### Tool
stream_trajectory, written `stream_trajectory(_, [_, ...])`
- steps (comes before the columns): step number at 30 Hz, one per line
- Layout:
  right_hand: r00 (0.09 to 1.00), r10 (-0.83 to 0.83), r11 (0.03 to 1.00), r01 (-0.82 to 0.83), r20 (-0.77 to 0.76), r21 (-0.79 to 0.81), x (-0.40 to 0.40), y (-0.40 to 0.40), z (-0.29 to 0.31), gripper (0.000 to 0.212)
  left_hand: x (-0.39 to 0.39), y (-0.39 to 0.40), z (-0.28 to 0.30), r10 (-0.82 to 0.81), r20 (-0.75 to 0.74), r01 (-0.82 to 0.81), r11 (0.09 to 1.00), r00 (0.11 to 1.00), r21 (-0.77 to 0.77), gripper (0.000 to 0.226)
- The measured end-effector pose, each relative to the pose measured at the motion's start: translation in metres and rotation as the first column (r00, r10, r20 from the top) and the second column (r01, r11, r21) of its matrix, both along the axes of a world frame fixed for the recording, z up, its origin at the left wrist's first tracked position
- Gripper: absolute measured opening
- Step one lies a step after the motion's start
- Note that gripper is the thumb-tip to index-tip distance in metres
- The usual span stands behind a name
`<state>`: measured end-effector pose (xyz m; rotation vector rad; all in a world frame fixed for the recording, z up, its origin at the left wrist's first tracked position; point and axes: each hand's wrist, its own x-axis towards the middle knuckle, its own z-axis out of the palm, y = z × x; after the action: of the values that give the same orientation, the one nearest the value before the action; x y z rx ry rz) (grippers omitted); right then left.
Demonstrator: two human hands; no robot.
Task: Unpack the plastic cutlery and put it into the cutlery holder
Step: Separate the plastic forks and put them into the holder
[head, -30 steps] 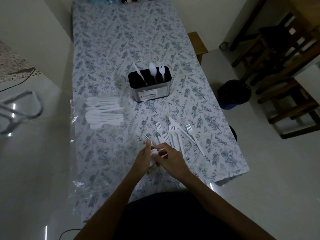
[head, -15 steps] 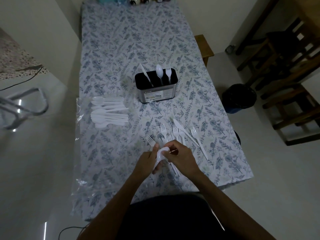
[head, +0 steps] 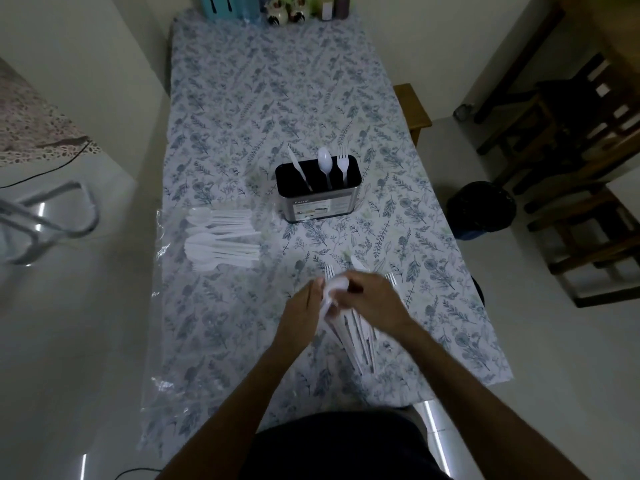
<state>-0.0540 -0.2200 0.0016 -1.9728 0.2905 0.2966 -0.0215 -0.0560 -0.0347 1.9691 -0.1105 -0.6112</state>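
Left hand [head: 304,306] and right hand [head: 372,299] clenched together on smooth white plastic spoon [head: 334,289]; slim forks [head: 360,336] fanned beneath; glossy rounded holder [head: 320,202] beyond.

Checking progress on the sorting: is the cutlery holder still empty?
No, the cutlery holder already has a knife, a spoon and a fork standing in it.

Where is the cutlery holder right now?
The cutlery holder stands upright mid-table, beyond both hands, right of the packed cutlery; a knife, spoon and fork stick out of it.
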Motion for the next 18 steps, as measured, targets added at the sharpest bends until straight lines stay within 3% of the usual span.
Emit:
stream_trajectory(6, [0.94,0.249,0.952,-0.192,0.235,-0.241,0.124,-0.07,0.11,0.023,0.121,-0.015,0.1,-0.296,0.246,0.327,0.94,0.923,-0.093,0.011])
stream_trajectory(9, [0.9,0.377,0.919,-0.334,0.22,-0.21,0.172,-0.085,0.162,0.024,0.173,-0.025,0.138,-0.286,0.2,0.324,0.925,0.937,-0.197,0.013])
stream_trajectory(12, [0.846,0.499,0.862,-0.461,0.19,-0.211,0.206,-0.088,0.194,0.023,0.209,-0.034,0.16,-0.356,0.138,0.378,0.903,0.924,-0.202,0.037])
stream_trajectory(18, [0.817,0.555,0.827,-0.521,0.158,-0.212,0.247,-0.098,0.196,0.028,0.25,-0.051,0.165,-0.471,0.114,0.48,0.874,0.875,-0.074,0.019])
